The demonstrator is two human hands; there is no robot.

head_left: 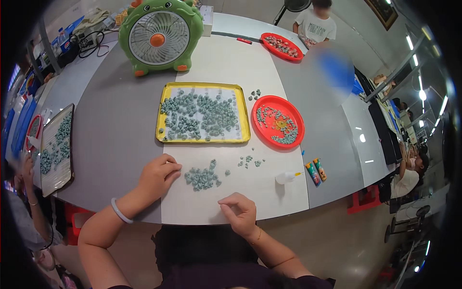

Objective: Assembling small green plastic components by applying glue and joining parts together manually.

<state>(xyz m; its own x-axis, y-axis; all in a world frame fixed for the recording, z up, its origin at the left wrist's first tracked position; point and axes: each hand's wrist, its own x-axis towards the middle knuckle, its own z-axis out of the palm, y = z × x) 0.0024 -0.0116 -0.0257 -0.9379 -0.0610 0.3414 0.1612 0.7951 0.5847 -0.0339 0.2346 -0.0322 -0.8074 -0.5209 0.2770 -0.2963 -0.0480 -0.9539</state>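
A loose pile of small grey-green lumps, like beads or stones (201, 178), lies on the white tabletop in front of me. Just left of it rests my left hand (160, 177), its fingers curled inward and the thumb close to them. My right hand (239, 212) is at the table's near edge, below and right of the pile, thumb and forefinger drawn together in a pinch. Whatever either hand may hold is too small to see. Several more green lumps (248, 161) are scattered right of the pile. Beyond it, a yellow-rimmed tray (204, 140) carries clusters of the same lumps.
A red round plate (300, 126) with small green pieces sits right of the tray. Nearer are a white squeeze bottle (285, 178) and two colourful tubes (316, 172). A green fan (191, 45) stands at the back. Another tray (71, 159) lies left, beside a co-worker.
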